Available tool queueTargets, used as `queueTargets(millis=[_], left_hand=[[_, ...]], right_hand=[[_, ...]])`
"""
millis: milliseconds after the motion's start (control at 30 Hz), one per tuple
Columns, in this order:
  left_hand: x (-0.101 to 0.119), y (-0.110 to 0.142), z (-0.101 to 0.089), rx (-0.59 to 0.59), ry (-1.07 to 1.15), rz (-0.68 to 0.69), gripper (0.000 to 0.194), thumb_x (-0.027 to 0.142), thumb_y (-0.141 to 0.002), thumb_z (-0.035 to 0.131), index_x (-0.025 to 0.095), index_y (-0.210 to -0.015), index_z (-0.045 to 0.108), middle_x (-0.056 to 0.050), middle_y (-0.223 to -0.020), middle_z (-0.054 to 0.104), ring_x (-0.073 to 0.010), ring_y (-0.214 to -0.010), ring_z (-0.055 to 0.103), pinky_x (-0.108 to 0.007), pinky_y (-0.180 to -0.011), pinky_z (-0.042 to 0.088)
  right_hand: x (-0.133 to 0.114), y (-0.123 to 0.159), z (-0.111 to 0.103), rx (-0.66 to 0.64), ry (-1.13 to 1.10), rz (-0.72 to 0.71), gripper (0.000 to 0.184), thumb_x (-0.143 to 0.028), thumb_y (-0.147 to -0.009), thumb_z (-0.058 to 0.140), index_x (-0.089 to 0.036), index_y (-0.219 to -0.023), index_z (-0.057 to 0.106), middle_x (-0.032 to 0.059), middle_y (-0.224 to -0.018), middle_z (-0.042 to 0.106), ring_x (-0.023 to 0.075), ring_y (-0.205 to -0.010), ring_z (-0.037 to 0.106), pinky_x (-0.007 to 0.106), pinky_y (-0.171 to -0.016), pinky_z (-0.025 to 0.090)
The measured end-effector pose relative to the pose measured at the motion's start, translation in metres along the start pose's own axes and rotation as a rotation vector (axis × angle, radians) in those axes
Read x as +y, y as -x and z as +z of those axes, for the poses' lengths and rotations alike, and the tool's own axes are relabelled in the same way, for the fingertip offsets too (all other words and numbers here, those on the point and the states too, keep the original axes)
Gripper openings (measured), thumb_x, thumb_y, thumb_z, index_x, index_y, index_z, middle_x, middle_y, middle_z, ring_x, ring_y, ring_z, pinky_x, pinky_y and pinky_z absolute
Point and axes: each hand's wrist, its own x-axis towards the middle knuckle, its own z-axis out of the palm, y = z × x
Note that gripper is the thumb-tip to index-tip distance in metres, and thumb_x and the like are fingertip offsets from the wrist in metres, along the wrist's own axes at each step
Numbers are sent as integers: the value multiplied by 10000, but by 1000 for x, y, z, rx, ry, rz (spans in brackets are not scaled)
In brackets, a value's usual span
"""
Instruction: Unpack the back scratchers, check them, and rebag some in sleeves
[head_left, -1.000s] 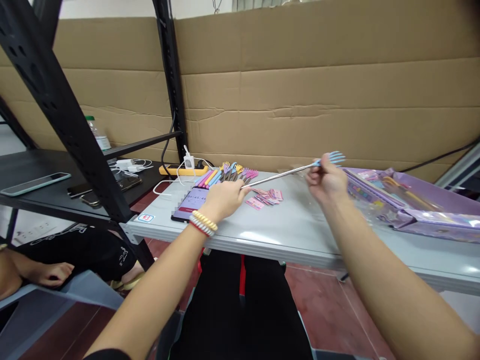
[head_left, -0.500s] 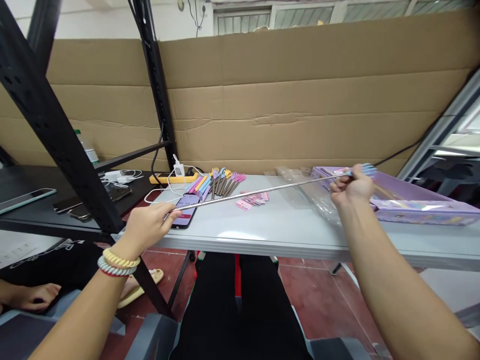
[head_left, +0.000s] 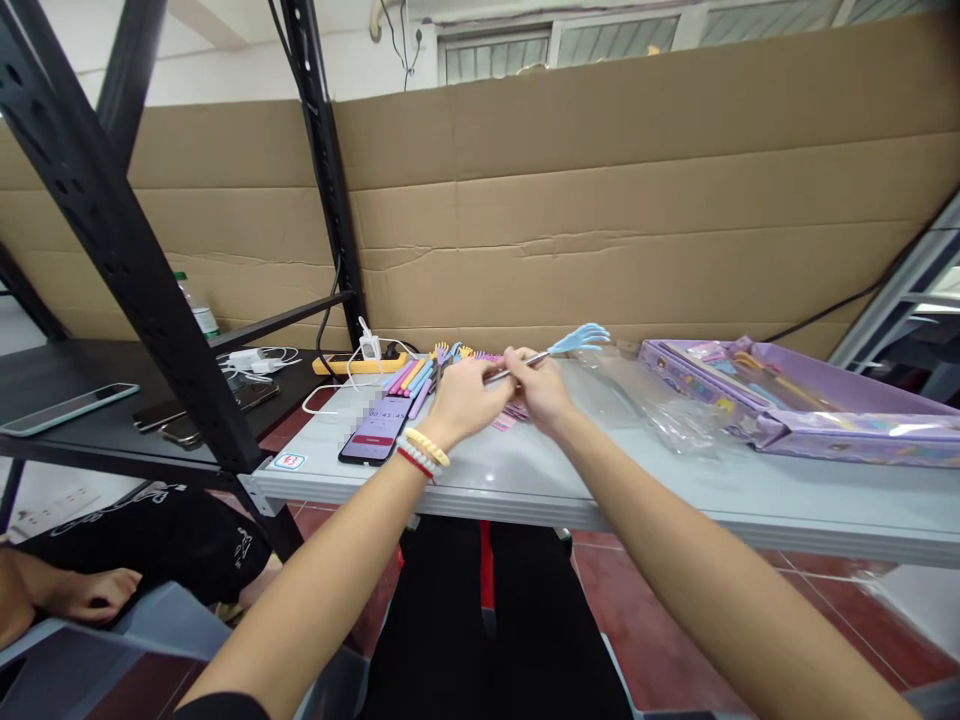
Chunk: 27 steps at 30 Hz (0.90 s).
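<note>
A telescopic back scratcher (head_left: 581, 340) with a light blue claw and a metal shaft is held above the table, its claw pointing right. My left hand (head_left: 466, 398) is closed on the handle end, which its fingers hide. Close beside it, my right hand (head_left: 541, 388) pinches the shaft just below the claw. Behind my left hand lie more back scratchers (head_left: 411, 376) in pink, yellow, blue and purple, partly covered. Small pink cards (head_left: 504, 423) on the table are mostly hidden by my hands.
A phone (head_left: 373, 437) showing a timer lies left on the table (head_left: 645, 500). Behind it is a yellow power strip (head_left: 382, 364). Clear plastic wrap (head_left: 667, 415) and an open purple box (head_left: 847, 440) lie right. A co-worker's hand (head_left: 97, 597) rests beyond the black shelf post (head_left: 150, 270).
The shaft was first drawn out long between my hands, the left hand moving left and the right one right. Now my hands are together and the shaft is short.
</note>
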Motion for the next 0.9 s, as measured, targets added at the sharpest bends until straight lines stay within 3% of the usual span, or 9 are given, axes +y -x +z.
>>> queueTargets(millis=[67, 200, 367, 533, 733, 800, 900], left_hand=[[-23, -17, 0, 8, 38, -63, 302, 371, -827, 506, 161, -956, 681, -81, -952, 703, -185, -846, 633, -264, -748, 468], [-66, -44, 0, 13, -275, -350, 263, 237, -789, 492, 144, -927, 696, -144, -977, 698, -260, -942, 632, -335, -801, 475], [-89, -58, 10, -156, -540, -503, 334, 271, -758, 546, 97, -1012, 675, -228, -1039, 657, -327, -988, 621, -383, -778, 492], [-99, -61, 22, -187, -559, -546, 324, 258, -790, 513, 93, -1019, 672, -240, -1058, 648, -320, -970, 628, -371, -757, 498], [-102, -64, 24, -244, -553, -558, 310, 245, -819, 476, 92, -1006, 670, -237, -1061, 643, -306, -983, 621, -355, -769, 491], [-93, -63, 26, -190, -562, -494, 306, 237, -832, 464, 80, -1014, 652, -240, -1082, 625, -299, -1012, 604, -350, -803, 478], [-74, -57, 35, -73, -515, -266, 286, 227, -868, 423, 87, -1054, 590, -207, -1078, 613, -271, -1037, 583, -335, -853, 446]], right_hand=[[-5, -23, -25, 123, 25, 34, 484, -580, -626, 722, -193, -562, 438, -83, -358, 333, 35, -291, 263, 177, -293, 178], [-3, -49, -67, 355, -23, 47, 515, -633, -700, 631, -202, -554, 391, -115, -305, 199, 29, -261, 166, 172, -282, 125], [8, -43, -78, 322, -2, 32, 520, -656, -683, 630, -197, -559, 421, -109, -312, 216, 30, -261, 180, 173, -281, 143], [8, -37, -79, 309, 48, 25, 515, -642, -678, 644, -196, -541, 428, -103, -308, 223, 30, -258, 184, 176, -276, 138], [7, -39, -82, 331, 41, 27, 502, -625, -692, 645, -196, -547, 427, -104, -311, 224, 30, -248, 195, 172, -267, 149], [6, -39, -82, 362, 37, 28, 507, -632, -685, 645, -190, -552, 436, -96, -323, 266, 30, -247, 224, 170, -263, 162], [3, -38, -84, 409, 5, 77, 511, -644, -705, 617, -174, -571, 468, -64, -359, 376, 38, -251, 306, 165, -261, 177]])
